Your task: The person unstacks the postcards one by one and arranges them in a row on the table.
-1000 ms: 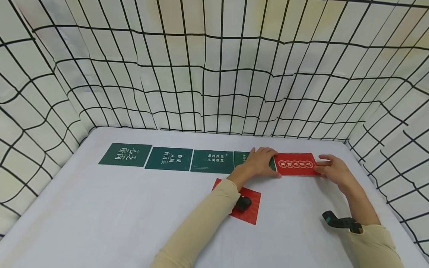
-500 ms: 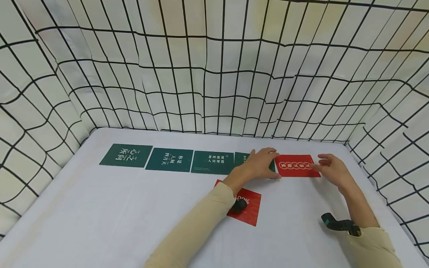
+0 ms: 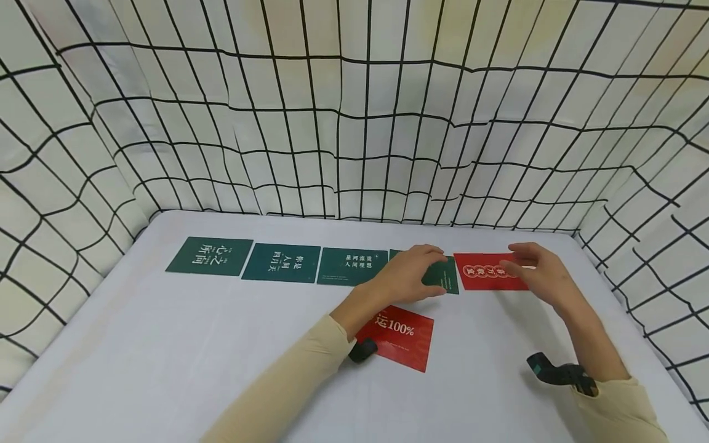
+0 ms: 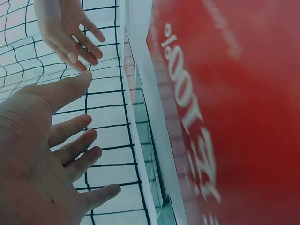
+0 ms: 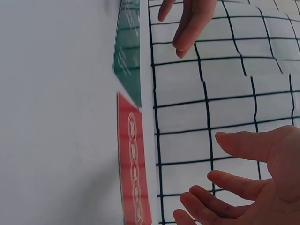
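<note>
My left hand [image 3: 407,274] hovers over the fourth green card [image 3: 447,278] in a row, its fingers spread and holding nothing. Above the right end of a red card [image 3: 480,274] is my right hand [image 3: 540,277], fingers loosely bent and apart from the card in the right wrist view. That red card bears a line of ringed white characters and lies flat beside the fourth green card. Nearer my body, below the left wrist, lies another red card [image 3: 407,341], tilted, with white lettering and "100%"; the left forearm hides its left part.
To the left in the same row lie more green cards with white characters, among them the leftmost card [image 3: 210,255], a second [image 3: 280,263] and a third [image 3: 352,266]. A black grid net [image 3: 354,135] rises behind and around the white table [image 3: 166,357].
The right hand has let go of the red card's right edge, lifted and moved slightly left over it. My left hand has drawn back leftward, showing more of the fourth green card and near red card.
</note>
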`<state>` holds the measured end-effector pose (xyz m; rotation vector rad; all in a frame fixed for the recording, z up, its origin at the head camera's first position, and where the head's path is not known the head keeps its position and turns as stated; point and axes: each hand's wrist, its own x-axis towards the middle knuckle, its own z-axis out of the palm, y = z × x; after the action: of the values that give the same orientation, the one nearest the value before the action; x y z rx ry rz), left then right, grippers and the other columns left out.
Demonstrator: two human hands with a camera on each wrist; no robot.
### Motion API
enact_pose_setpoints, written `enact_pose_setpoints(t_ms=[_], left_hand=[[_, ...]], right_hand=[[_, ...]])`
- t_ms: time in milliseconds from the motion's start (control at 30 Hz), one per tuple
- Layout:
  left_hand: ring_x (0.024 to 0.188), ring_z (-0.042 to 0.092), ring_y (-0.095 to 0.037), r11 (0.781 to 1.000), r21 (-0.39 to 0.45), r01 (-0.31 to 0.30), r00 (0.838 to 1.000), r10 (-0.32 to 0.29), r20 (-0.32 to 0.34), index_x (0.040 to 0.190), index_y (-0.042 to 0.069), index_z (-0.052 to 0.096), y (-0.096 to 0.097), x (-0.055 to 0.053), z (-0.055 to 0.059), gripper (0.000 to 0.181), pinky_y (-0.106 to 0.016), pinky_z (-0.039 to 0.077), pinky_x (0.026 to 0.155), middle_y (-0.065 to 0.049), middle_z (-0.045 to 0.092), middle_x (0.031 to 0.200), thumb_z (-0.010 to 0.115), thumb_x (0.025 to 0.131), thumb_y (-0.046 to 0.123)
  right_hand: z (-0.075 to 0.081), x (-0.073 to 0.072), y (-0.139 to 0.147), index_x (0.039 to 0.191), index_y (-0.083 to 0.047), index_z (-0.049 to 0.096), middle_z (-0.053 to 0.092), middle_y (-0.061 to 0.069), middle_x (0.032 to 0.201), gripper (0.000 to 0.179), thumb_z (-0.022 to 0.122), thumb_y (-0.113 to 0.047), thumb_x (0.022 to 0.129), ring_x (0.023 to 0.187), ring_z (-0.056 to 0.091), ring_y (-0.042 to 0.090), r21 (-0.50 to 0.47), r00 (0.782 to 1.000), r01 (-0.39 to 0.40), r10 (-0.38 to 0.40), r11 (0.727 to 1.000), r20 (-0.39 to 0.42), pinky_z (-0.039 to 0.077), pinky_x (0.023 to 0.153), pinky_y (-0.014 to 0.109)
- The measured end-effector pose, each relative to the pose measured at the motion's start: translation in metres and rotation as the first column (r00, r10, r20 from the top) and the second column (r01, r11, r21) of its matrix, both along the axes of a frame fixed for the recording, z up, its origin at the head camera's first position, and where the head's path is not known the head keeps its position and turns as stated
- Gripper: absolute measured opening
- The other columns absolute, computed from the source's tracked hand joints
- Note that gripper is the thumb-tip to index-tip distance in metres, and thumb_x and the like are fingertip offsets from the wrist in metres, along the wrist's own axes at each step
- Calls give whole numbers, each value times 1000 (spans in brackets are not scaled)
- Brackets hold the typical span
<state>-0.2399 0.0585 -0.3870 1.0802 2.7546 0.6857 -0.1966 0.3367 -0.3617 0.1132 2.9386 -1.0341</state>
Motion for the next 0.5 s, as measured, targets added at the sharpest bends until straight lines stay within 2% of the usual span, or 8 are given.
enact_pose_setpoints(t_ms=[133,333,500], left_hand=[[150,42,-17,1000,8,-4,1000,4,-2,153,22,52,-13,8,0,69,-38,49,117,2,47,161,78,92,39],[150,43,-18,1000,14,-8,1000,8,5,153,23,53,-32,20,1,70,-40,48,117,2,48,160,80,90,37],[148,45,-18,1000,10,-8,1000,8,16,152,22,53,-45,30,1,71,-36,55,109,2,49,159,82,89,36]], right_hand=[[6,4,-13,156,-1,40,48,32,152,67,63,-35,103,136,46,51,10,999,-35,36,999,-20,56,99,60],[12,9,-32,155,-4,42,49,28,151,65,66,-32,101,135,47,46,16,996,-75,76,997,-38,58,97,58],[16,13,-46,154,-6,44,51,25,150,64,67,-32,101,134,48,45,25,993,-108,109,994,-51,59,95,57]])
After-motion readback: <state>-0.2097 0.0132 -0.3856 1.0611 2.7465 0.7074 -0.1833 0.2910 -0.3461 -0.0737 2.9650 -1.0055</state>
